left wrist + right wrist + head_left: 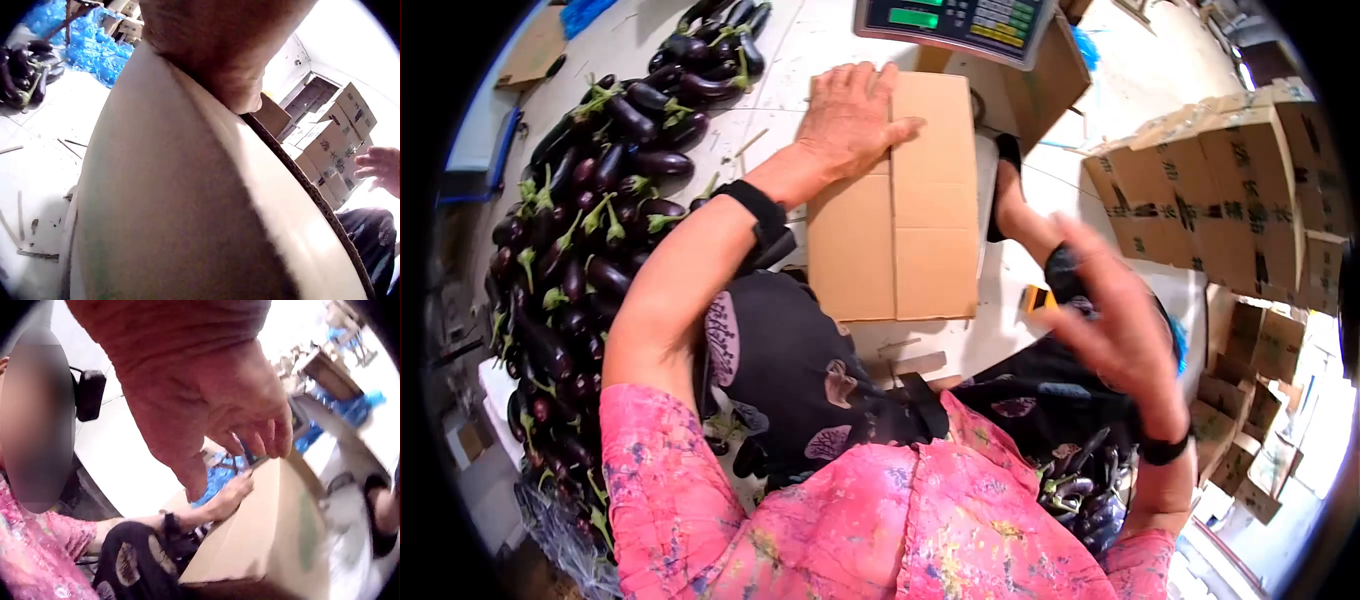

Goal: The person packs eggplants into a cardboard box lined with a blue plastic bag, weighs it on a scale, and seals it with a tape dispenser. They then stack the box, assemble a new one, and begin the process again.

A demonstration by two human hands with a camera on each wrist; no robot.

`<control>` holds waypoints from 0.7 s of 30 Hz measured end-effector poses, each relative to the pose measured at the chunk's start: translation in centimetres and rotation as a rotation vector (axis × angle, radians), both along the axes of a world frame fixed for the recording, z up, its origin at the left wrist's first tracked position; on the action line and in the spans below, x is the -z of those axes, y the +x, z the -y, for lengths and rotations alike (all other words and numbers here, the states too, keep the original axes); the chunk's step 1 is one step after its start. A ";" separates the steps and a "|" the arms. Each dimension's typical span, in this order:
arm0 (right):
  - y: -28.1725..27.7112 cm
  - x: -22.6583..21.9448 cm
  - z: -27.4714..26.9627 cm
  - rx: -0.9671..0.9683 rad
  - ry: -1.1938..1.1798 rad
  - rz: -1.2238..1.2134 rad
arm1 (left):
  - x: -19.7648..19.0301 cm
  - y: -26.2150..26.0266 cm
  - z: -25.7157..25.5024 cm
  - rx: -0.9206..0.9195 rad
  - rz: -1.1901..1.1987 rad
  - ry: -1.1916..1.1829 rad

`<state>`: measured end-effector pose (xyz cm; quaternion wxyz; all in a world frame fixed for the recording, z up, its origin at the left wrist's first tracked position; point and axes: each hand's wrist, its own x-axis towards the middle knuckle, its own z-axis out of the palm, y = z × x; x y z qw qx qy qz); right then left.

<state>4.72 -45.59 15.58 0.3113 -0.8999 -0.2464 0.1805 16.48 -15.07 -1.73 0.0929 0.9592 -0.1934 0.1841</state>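
Observation:
A closed cardboard box lies between the person's legs, its top flaps meeting along a middle seam. The left hand rests flat on the far left part of the top, thumb reaching over the seam. In the left wrist view the left hand is at the box's upper edge, most fingers hidden. The right hand, blurred, is in the air right of the box and touches nothing. In the right wrist view the right hand has its fingers spread and slightly bent, with the box beyond it.
A long heap of eggplants covers the floor at the left, and more eggplants lie by the right leg. A scale display stands beyond the box. Printed cartons are stacked at the right. A yellow and black object lies near the right knee.

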 end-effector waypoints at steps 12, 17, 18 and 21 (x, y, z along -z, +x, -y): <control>4.5 15.5 21.3 0.336 -0.452 0.016 | 0.1 1.4 1.9 0.031 0.032 0.011; 0.3 24.8 21.7 0.198 -0.782 -0.210 | -0.4 2.2 4.2 0.082 -0.001 0.020; -0.4 25.4 20.7 0.148 -0.834 -0.195 | -0.5 2.3 4.3 0.080 -0.001 0.015; -1.6 29.0 19.8 0.066 -0.899 -0.117 | -0.3 2.1 4.3 0.075 -0.006 0.009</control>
